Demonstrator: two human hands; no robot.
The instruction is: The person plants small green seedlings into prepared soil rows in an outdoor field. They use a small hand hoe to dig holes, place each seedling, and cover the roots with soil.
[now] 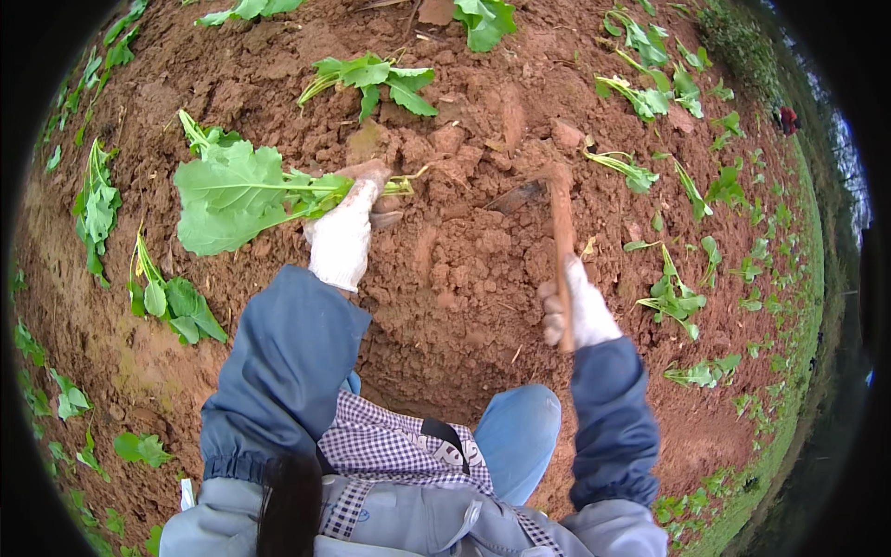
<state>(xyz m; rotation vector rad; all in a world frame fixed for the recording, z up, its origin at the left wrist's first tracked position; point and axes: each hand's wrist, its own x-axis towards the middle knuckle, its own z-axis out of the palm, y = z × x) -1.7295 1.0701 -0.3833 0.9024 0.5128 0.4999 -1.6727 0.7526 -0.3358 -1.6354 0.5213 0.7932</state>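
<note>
My left hand (346, 233), in a white work glove with soiled fingertips, grips the stems of a leafy green seedling (233, 191). Its broad leaves spread to the left, and thin pale root ends stick out to the right of my fingers. My right hand (588, 306), also gloved, is closed around the wooden handle (562, 230) of a short hoe. The dark metal blade (516, 196) points left from the handle's far end, at the loose reddish soil (466, 271). Soil and the handle partly hide the blade.
Another seedling (376, 80) lies on the soil beyond my hands. Wilted seedlings lie at the left (170, 296) and right (672, 296). My bent knee (522, 432) is close below the dug soil. A grass strip (811, 278) borders the plot at the right.
</note>
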